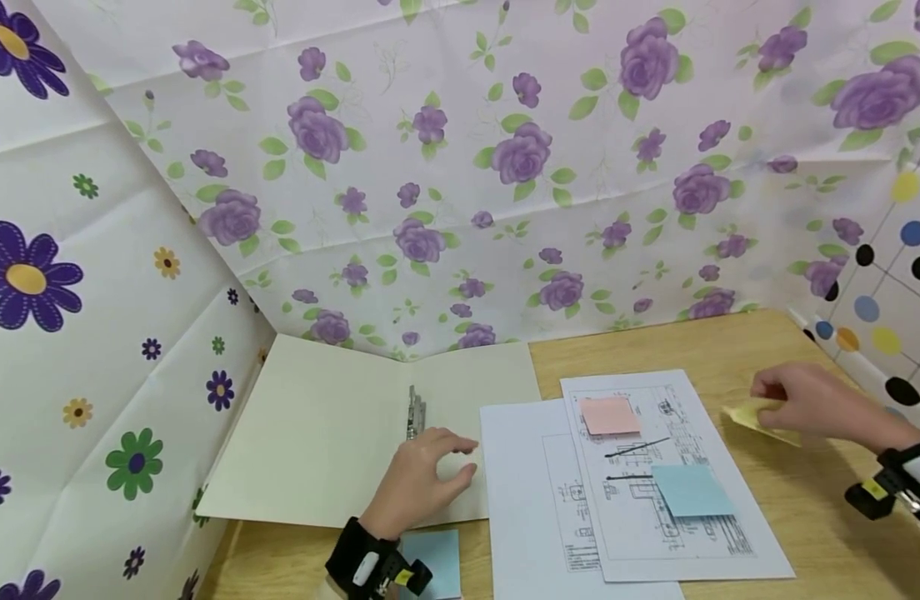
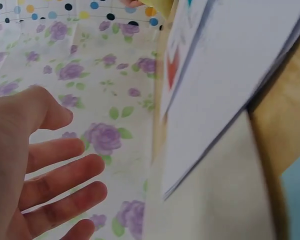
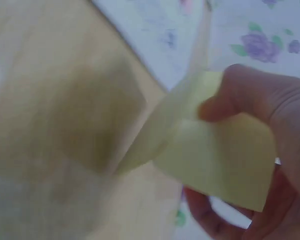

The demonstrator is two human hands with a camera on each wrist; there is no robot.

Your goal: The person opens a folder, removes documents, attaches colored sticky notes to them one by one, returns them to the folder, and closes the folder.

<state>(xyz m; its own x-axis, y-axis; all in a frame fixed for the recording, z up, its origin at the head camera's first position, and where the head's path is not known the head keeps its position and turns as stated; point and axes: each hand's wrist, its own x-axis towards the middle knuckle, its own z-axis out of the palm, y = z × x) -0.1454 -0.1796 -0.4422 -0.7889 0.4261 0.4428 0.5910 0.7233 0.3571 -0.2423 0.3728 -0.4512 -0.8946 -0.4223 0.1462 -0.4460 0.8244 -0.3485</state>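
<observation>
My right hand [image 1: 812,404] pinches a yellow sticky note [image 3: 220,155] to the right of the printed sheets. In the right wrist view the thumb presses on the yellow paper, which bends and splays into two flaps above the table. My left hand [image 1: 422,475], fingers relaxed and holding nothing, hovers over the open cream folder [image 1: 310,442], just below its metal clip [image 1: 416,412]. On the upper drawing sheet [image 1: 700,433] lie a pink sticky note [image 1: 610,416] and a blue sticky note [image 1: 692,490]. A second drawing sheet [image 1: 531,483] lies partly beneath it and overlaps the folder.
Light blue sticky notes [image 1: 433,562] lie at the table's front, partly hidden by the left wrist. The wooden table [image 1: 602,350] is bounded by a purple-flowered cloth [image 1: 467,208] behind, a daisy-patterned cloth [image 1: 107,333] at left and a dotted cloth [image 1: 880,333] at right.
</observation>
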